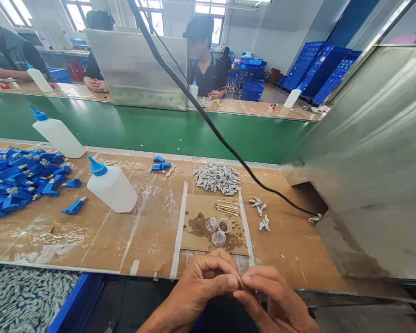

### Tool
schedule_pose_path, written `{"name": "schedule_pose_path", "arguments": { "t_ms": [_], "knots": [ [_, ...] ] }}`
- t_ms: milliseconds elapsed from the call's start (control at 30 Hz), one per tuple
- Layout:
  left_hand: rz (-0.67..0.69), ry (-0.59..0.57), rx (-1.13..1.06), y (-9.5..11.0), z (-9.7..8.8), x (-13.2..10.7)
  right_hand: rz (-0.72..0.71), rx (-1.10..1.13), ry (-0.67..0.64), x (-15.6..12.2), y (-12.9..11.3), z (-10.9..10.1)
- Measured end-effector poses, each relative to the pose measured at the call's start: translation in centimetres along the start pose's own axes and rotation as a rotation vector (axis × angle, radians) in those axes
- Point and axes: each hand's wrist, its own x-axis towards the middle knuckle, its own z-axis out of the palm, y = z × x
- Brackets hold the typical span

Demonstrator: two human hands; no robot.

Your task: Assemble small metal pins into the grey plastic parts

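Note:
My left hand point(211, 282) and my right hand point(270, 291) meet at the table's near edge, fingertips pinched together. Whatever sits between them is small, dark and mostly hidden by the fingers. Just beyond lies a stained cardboard sheet point(197, 203) taped down along its sides. On it stand small clear cups point(218, 238), one with dark liquid inside, and several cotton swabs point(227, 208). Behind the sheet is a heap of small grey plastic parts point(217, 178). A few more grey parts point(264, 224) lie to its right.
White squeeze bottles point(113, 189) with blue caps and a pile of blue parts point(17, 180) are on the left. A blue bin point(69, 305) of grey pieces sits below. A black cable point(229, 148) crosses to a metal panel point(377, 175). Co-workers sit beyond the green belt point(142, 129).

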Motion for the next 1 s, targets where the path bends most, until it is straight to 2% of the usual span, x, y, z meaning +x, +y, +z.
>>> {"name": "schedule_pose_path", "arguments": {
  "t_ms": [267, 467, 633, 1000],
  "knots": [
    [0.052, 0.035, 0.056, 0.38, 0.28, 0.2, -0.046, -0.019, 0.034, 0.21, -0.13, 0.11],
    [0.084, 0.064, 0.131, 0.48, 0.38, 0.3, 0.024, -0.04, 0.075, 0.29, -0.57, 0.49],
    [0.061, 0.055, 0.109, 0.68, 0.52, 0.31, 0.003, -0.07, 0.019, 0.13, -0.16, 0.0],
    [0.048, 0.065, 0.086, 0.74, 0.39, 0.18, 0.001, -0.041, 0.01, 0.21, -0.11, 0.06]
  ]
}}
